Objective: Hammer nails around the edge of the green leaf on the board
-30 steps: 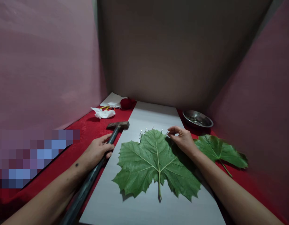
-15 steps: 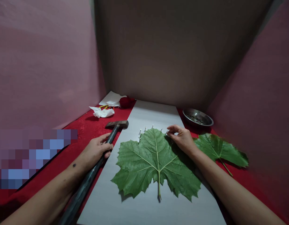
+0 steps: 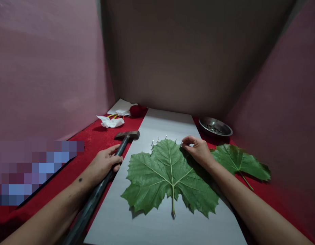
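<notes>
A large green leaf (image 3: 157, 170) lies flat on a white board (image 3: 167, 122), its stem toward me. Several small nails (image 3: 166, 137) stand upright along the leaf's upper edge. My right hand (image 3: 195, 148) pinches a nail (image 3: 182, 144) at the leaf's upper right edge, thumb and forefinger together. To the left of the board, my left hand (image 3: 106, 163) is wrapped round the dark handle of a hammer (image 3: 125, 143), whose head rests near the board's left edge.
Behind my right arm lies a second leaf (image 3: 229, 158) on the red cloth (image 3: 83, 136). A metal bowl (image 3: 215, 127) of nails stands at the back right. Crumpled white tissue (image 3: 110, 121) and a red object (image 3: 137, 110) are at the back left. Walls close in both sides.
</notes>
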A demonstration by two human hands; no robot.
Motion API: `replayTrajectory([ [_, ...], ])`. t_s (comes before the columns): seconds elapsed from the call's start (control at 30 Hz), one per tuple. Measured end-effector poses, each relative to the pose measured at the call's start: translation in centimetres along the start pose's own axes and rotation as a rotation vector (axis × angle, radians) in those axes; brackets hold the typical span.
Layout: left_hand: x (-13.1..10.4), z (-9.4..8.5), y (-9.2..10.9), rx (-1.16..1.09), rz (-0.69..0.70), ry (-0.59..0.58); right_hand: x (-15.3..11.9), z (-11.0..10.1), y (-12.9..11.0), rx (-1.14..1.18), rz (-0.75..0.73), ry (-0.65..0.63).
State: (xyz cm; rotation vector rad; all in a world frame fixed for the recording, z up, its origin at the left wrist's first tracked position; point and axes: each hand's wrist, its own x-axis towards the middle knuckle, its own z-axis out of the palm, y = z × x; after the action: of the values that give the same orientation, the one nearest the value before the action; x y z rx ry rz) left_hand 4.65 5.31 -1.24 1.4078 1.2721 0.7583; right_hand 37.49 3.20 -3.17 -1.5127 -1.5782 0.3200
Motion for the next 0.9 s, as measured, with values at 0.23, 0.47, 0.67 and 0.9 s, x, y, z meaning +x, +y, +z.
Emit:
replayTrajectory([
  [0.23,0.0,-0.1,-0.1,-0.003,0.000,0.015,0.0,0.2,0.3,0.031,0.011,-0.004],
  [0.47,-0.8,-0.2,1.3,0.029,0.144,0.141,0.1,0.3,0.3,0.007,0.002,0.004],
  [0.67,-3.2,0.9,6.5,0.216,0.320,0.075,0.1,0.2,-0.1,0.008,0.003,0.017],
  [0.9,-2.9,6.3,8.6,0.567,0.505,-0.258,0.0,0.3,-0.3,-0.024,0.004,0.015],
])
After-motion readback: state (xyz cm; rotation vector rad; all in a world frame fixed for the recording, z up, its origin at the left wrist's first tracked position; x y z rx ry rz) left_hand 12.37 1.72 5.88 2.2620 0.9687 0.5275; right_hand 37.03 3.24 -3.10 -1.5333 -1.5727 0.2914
